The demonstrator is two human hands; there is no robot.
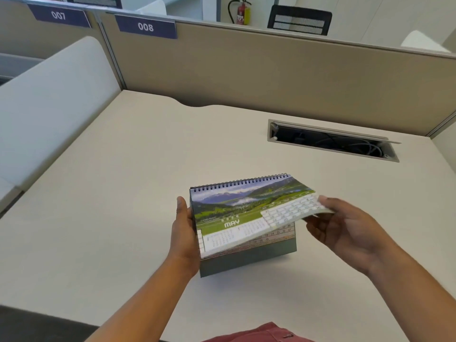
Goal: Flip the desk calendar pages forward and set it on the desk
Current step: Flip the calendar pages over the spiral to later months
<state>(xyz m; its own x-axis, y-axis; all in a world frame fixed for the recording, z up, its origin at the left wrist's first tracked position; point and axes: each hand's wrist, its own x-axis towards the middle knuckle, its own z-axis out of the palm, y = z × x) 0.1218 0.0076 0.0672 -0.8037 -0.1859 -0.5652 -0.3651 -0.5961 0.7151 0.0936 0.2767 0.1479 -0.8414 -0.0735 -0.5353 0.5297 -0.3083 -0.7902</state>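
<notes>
A spiral-bound desk calendar (243, 257) with a grey-green stand is held just above the beige desk (123, 193), in the middle of the view. My left hand (183, 233) grips its left edge, thumb on top. The top page (237, 208) shows a green mountain landscape and the word MAY. My right hand (345, 225) pinches that page's lower right corner and lifts it, so the page curls up and the date grid of the page underneath shows. The black wire binding runs along the calendar's far edge.
An open cable tray (333, 141) with wires is cut into the desk at the back right. Beige partition walls (271, 70) with labels 007 and 008 close the far side; a white divider panel (49, 114) stands on the left.
</notes>
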